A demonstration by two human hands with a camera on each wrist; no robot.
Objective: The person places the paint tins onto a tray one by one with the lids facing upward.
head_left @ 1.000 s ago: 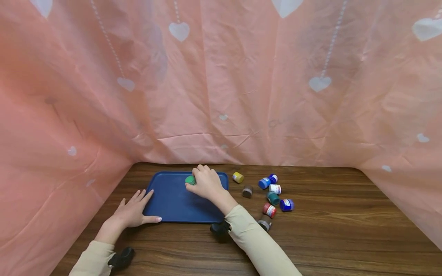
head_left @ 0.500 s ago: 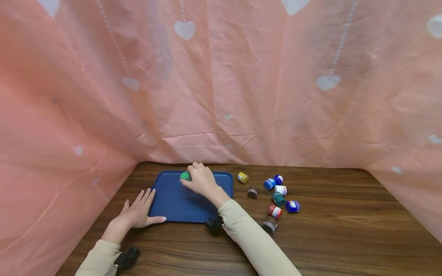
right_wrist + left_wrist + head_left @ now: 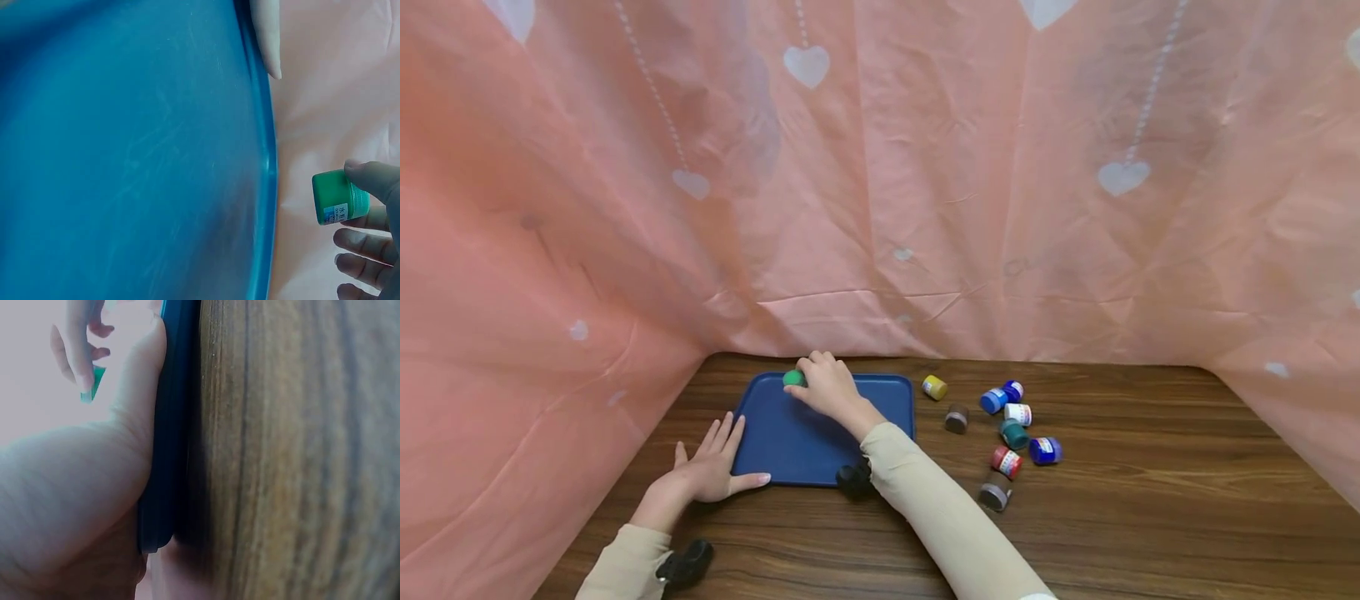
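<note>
Fingers (image 3: 369, 178) of the right hand (image 3: 823, 387) pinch a small green jar (image 3: 793, 378) over the blue tray's (image 3: 790, 437) far left corner, probably just above it. Left hand (image 3: 711, 471) lies flat, fingers straight, thumb against the tray's near edge, seemingly steadying it on the table (image 3: 1150, 500).

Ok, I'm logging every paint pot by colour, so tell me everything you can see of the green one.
The green paint pot is a small, plastic-looking jar with a green lid and a pale printed label on its side. The lid looks closed. The right hand holds it between thumb and fingertips, tipped on its side, at the far left corner of the blue tray. Whether it touches the tray cannot be told. The fingers hide much of it in the head view.
</note>
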